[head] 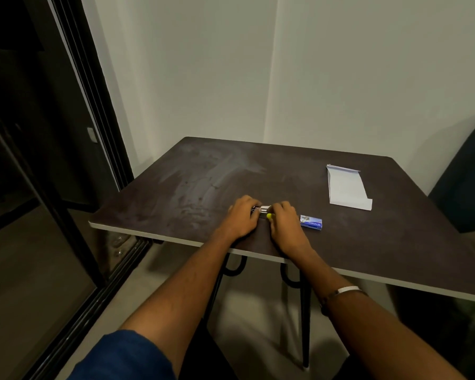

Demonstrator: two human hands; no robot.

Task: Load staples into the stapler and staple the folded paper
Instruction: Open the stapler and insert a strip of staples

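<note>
Both hands down on a small stapler [263,210] of silver metal with a yellow part at its right end, most of it hidden under fingers. Left hand [242,216] curled over the stapler's left end, fingers bent and pressed onto it, knuckles up. Right hand [285,223] closed around the right end, fingertips tucked against the yellow part. Only a short silver strip and a yellow spot visible between the two hands; whether the stapler is opened or shut, impossible to tell. Stapler low against the dark brown matte tabletop [203,187], near the front edge, roughly mid-width.

Just right of the right hand, a small blue cardboard staple box [311,222] lying flat on the table, close to the hand but apart from it. Farther right and farther back, a folded sheet of white paper [347,188], lying flat, well apart from both hands and from the box, with one loose flap sticking out at its near right corner.

Forearms stretched in from the near edge, bare; a blue sleeve [126,355] on the left upper arm, a thin pale bracelet [347,289] on the right wrist. Black metal table legs [305,319] below the top. Plain pale wall [340,78] behind, dark sliding door frame [88,105] at left, dark chair back [466,182] at far right.
</note>
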